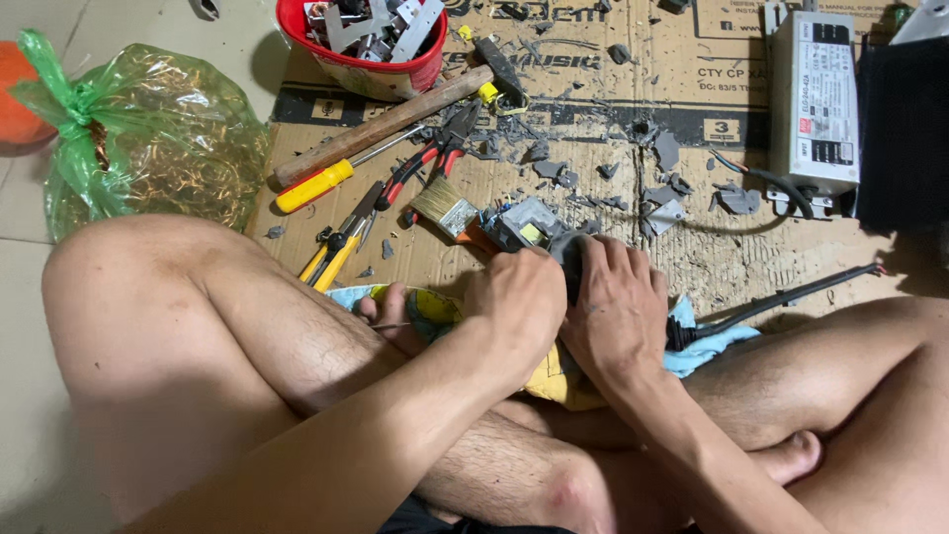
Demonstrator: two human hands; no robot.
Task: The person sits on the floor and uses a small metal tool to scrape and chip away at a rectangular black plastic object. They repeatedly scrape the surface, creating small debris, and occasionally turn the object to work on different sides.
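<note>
Blocky grey part (529, 225), hard-edged, in both hands' (563, 307) curled fingers (613, 259)

- Evenly lit by soft overhead light, bright enough across the cardboard sheet (593, 247) beyond the hands.
- Soft, short shadows under the hammer (386, 124) and the red tub (361, 69), up and left of the left hand (514, 297).
- Mild glare on the green plastic bag (148, 138) far left of that hand.
- Darker at the black block (905, 133), up and right of the right hand (613, 307).
- Sharp around both hands; slightly soft near the bottom edge; slight stretching at the corners.
</note>
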